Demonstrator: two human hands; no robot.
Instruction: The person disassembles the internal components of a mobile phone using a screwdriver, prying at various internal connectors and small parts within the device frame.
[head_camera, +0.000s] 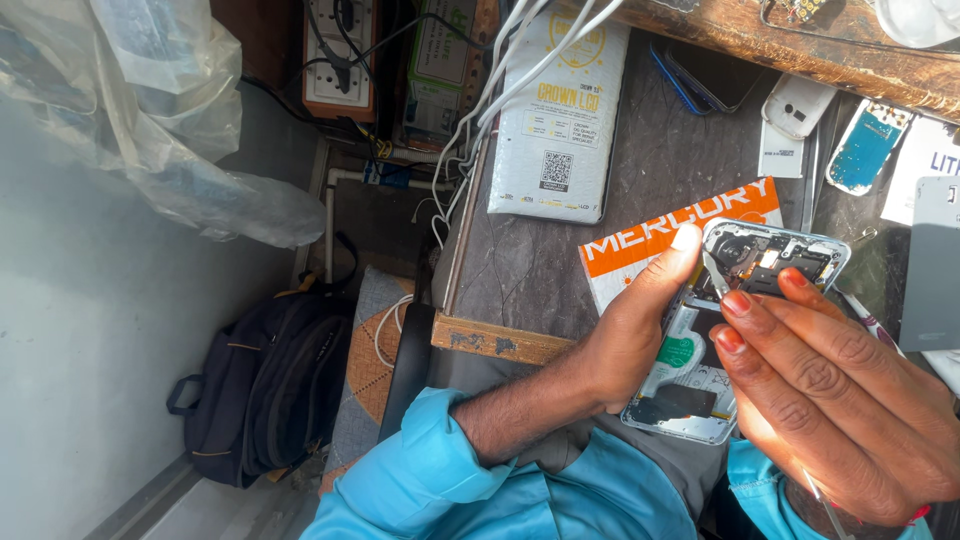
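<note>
An opened phone, back cover off, is held above the near edge of the dark worktop, over the lap; its camera end is turned away from the person, and internal parts, a green patch and white shielding are exposed. The left hand is wrapped around the phone's left side from beneath; the thumb is laid along the edge with its tip at the upper left corner, and the remaining fingers are hidden behind the body, so the grasp is closed on the phone. The right hand is brought in from the right; its fingers are curled and pressed together, the tips resting on the upper part of the phone beside the camera module; a thin metal tool is pinched at those fingertips, its point set against the board near the top left; whether it is a tweezer or a driver cannot be told. Blue sleeves are seen on both forearms. An orange and white box lies on the worktop just behind the phone; a white flat package lies further back, with white cables running across it; a black backpack sits on the floor at left; a clear plastic bag hangs at upper left.
</note>
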